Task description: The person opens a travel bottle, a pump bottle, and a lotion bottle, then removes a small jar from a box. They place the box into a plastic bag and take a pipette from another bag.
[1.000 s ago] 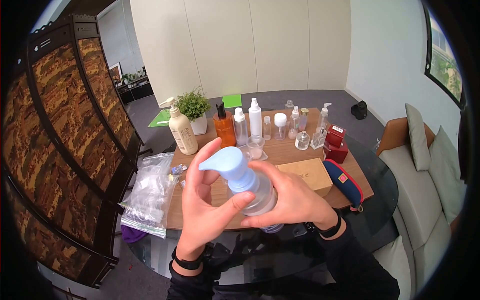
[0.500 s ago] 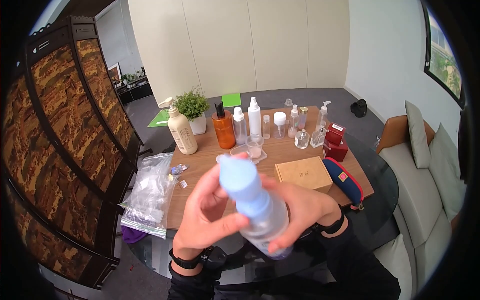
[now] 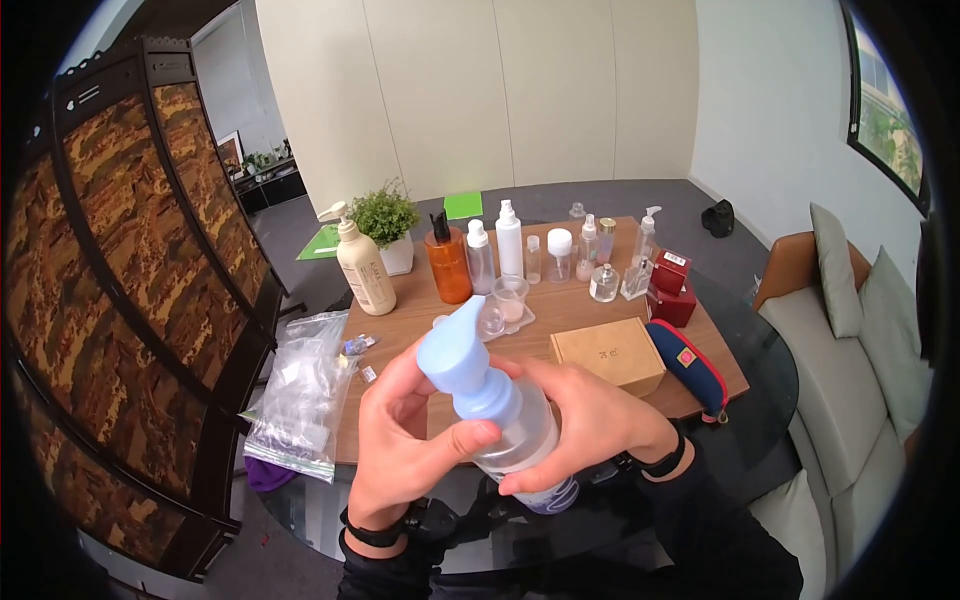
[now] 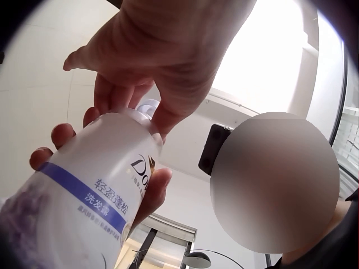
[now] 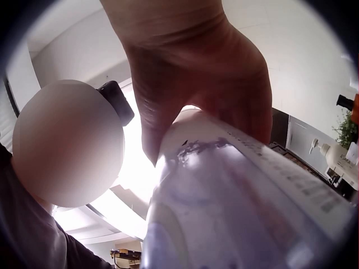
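A bottle with a pale blue pump head is held tilted above the near edge of the wooden table. The left hand has its fingers and thumb round the collar under the pump head. The right hand grips the clear upper body of the bottle. In the left wrist view the white bottle shows a purple band with lettering, with the left hand at its neck. The right wrist view shows the right hand round the bottle, whose side is blurred.
Behind stand a beige pump bottle, an amber bottle, a potted plant and several small bottles. A cardboard box, a dark blue pouch and red boxes lie right; clear plastic bags lie left.
The pump spout has turned from pointing left to pointing toward the back of the table. The bottle moved right and nearer, then back slightly left, with both hands remaining on it.
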Demonstrator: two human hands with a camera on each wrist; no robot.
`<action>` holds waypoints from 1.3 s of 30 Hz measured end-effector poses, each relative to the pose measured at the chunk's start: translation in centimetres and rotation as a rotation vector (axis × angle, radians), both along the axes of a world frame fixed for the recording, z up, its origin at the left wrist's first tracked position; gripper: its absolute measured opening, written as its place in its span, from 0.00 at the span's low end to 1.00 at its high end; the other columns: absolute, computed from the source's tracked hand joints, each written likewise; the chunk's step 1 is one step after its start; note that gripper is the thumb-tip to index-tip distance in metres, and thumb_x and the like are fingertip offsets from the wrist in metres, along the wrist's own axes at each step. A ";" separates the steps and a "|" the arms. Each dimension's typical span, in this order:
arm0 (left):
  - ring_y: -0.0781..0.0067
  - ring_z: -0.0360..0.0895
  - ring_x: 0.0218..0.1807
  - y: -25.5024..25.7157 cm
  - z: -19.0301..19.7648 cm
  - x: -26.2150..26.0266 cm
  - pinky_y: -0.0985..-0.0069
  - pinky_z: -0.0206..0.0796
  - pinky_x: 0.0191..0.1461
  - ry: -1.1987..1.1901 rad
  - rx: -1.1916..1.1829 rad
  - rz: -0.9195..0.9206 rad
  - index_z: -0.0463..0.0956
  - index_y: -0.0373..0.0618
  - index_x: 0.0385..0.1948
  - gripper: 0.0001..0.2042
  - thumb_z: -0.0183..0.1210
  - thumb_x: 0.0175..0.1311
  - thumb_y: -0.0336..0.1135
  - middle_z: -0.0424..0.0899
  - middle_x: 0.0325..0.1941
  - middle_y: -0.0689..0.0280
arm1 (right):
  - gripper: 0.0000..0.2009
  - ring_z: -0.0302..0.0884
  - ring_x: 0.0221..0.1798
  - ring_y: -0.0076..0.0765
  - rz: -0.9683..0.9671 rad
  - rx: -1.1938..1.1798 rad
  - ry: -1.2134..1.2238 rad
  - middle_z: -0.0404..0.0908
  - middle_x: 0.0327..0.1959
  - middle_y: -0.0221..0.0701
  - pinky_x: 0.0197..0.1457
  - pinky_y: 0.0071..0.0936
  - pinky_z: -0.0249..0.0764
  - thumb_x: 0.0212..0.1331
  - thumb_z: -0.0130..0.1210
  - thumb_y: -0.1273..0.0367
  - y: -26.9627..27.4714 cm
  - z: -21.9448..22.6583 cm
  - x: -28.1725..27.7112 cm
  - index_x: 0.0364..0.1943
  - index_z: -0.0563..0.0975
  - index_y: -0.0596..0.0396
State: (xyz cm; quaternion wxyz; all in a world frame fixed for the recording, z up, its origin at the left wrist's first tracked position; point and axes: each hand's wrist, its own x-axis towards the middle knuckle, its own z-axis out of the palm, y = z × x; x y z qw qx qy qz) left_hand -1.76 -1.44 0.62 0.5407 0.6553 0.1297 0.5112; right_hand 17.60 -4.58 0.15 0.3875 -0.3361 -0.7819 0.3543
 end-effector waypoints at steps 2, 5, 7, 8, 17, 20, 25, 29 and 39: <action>0.61 0.80 0.49 0.1 0.0 0.0 0.66 0.66 0.58 -0.031 -0.013 -0.057 0.59 0.30 0.62 0.44 0.74 0.46 0.43 0.81 0.45 0.51 | 0.39 0.81 0.44 0.38 0.048 -0.027 -0.016 0.81 0.42 0.41 0.49 0.31 0.74 0.35 0.73 0.56 0.1 0.2 0.3 0.54 0.69 0.59; 0.60 0.80 0.48 0.1 0.3 0.3 0.63 0.60 0.65 -0.017 -0.107 -0.115 0.58 0.30 0.63 0.47 0.74 0.44 0.47 0.82 0.40 0.51 | 0.36 0.80 0.44 0.35 0.161 -0.246 0.038 0.80 0.43 0.38 0.50 0.30 0.74 0.36 0.74 0.57 0.2 0.3 0.5 0.51 0.71 0.59; 0.59 0.80 0.48 -0.1 0.7 0.4 0.61 0.52 0.69 0.015 -0.128 -0.130 0.58 0.30 0.64 0.49 0.74 0.41 0.50 0.82 0.39 0.51 | 0.36 0.79 0.45 0.33 0.241 -0.320 0.078 0.80 0.43 0.36 0.51 0.29 0.73 0.36 0.73 0.58 0.3 0.4 0.6 0.51 0.71 0.59; 0.58 0.80 0.48 -0.2 0.9 0.4 0.61 0.48 0.71 0.032 -0.139 -0.138 0.58 0.31 0.64 0.50 0.74 0.40 0.51 0.83 0.38 0.51 | 0.35 0.78 0.46 0.32 0.280 -0.358 0.099 0.79 0.43 0.35 0.51 0.29 0.73 0.36 0.73 0.58 0.4 0.4 0.6 0.51 0.71 0.59; 0.55 0.79 0.46 -0.2 -0.6 0.7 0.58 0.38 0.73 0.026 -0.200 -0.367 0.59 0.31 0.64 0.49 0.72 0.42 0.52 0.83 0.37 0.50 | 0.38 0.75 0.51 0.31 0.615 -0.332 0.200 0.78 0.47 0.32 0.56 0.30 0.70 0.35 0.75 0.58 1.7 -1.4 0.3 0.54 0.70 0.57; 0.53 0.77 0.47 -0.5 -0.8 0.3 0.59 0.42 0.72 0.032 -0.162 -0.476 0.59 0.32 0.64 0.46 0.70 0.46 0.50 0.82 0.39 0.49 | 0.39 0.75 0.53 0.31 0.889 -0.411 0.181 0.78 0.50 0.32 0.58 0.30 0.69 0.36 0.76 0.57 1.6 -2.0 -0.6 0.55 0.70 0.57; 0.64 0.75 0.55 -0.2 -0.2 0.3 0.69 0.59 0.65 0.018 -0.213 -0.521 0.54 0.37 0.67 0.39 0.64 0.58 0.44 0.78 0.52 0.49 | 0.40 0.75 0.55 0.33 0.821 -0.565 0.311 0.79 0.51 0.35 0.61 0.30 0.69 0.36 0.76 0.60 1.5 -2.1 0.3 0.57 0.69 0.56; 0.75 0.74 0.56 0.7 -0.8 1.1 0.81 0.70 0.48 -0.048 -0.085 -0.210 0.54 0.39 0.66 0.29 0.56 0.67 0.34 0.76 0.57 0.55 | 0.43 0.77 0.51 0.37 0.377 -0.436 0.409 0.79 0.47 0.38 0.56 0.33 0.73 0.34 0.77 0.61 1.1 -0.4 1.1 0.58 0.66 0.58; 0.54 0.77 0.49 1.5 -4.5 2.7 0.51 0.63 0.53 1.100 0.673 0.184 0.65 0.46 0.59 0.23 0.52 0.65 0.46 0.81 0.43 0.55 | 0.30 0.77 0.44 0.28 -0.600 0.390 0.508 0.78 0.43 0.35 0.50 0.28 0.73 0.57 0.60 0.52 5.5 2.7 6.3 0.55 0.69 0.61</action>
